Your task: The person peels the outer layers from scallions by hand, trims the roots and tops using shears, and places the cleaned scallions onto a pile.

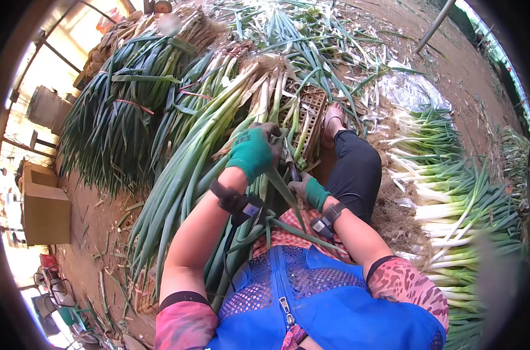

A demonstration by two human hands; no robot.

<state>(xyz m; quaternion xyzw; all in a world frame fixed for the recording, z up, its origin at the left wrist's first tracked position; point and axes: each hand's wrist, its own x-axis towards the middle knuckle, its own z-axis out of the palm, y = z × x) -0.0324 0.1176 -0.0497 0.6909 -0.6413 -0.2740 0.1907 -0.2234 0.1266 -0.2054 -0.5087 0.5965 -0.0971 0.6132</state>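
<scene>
My left hand (253, 150), in a green glove with dark fingers, is closed round a leek; its green leaf (283, 189) hangs below the hand toward my lap. Close to its right, my right hand (310, 190), also gloved, is closed on the dark handle of a tool (290, 162). The tool's metal upper part reaches up beside my left fingers; its exact shape is hard to make out. A large pile of long leeks (186, 154) lies under and left of my left arm, roots toward the top.
A brown plastic crate (309, 116) stands beyond my hands, near my foot (333, 119). Leeks with white stems (446, 213) lie in a long row at right. Tied bundles (125, 111) are at upper left, a cardboard box (45, 207) at far left. A pole (435, 26) slants at upper right.
</scene>
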